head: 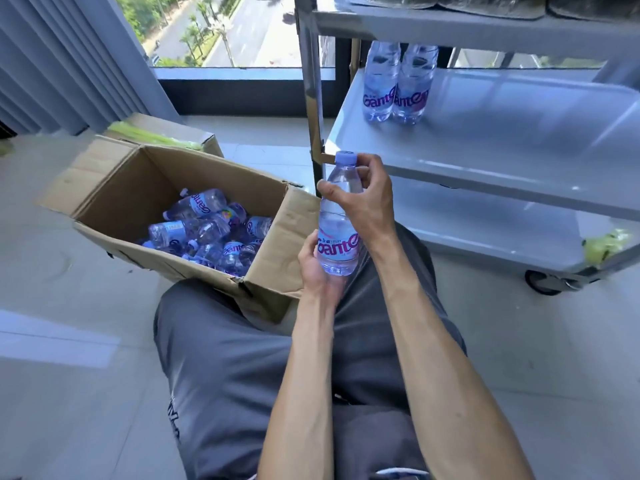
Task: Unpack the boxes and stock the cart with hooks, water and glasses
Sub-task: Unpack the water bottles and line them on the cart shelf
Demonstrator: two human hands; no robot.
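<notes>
Bottle held upright between box and cart

Cart (485,140), grey, three shelves, fills the far right; its middle shelf carries two standing bottles (396,84), touching each other, at the far left corner. Open cardboard box (145,188) sits on the floor at left, with many water bottles (207,226) lying loose inside; a second, closed box (166,133) lies just behind it. Knees in grey trousers (225,358) occupy the near centre. Right hand (363,199) curls around the neck and shoulder of an upright water bottle (337,233). Left hand (317,268) grips that bottle's base, fingers wrapped behind the label.
</notes>
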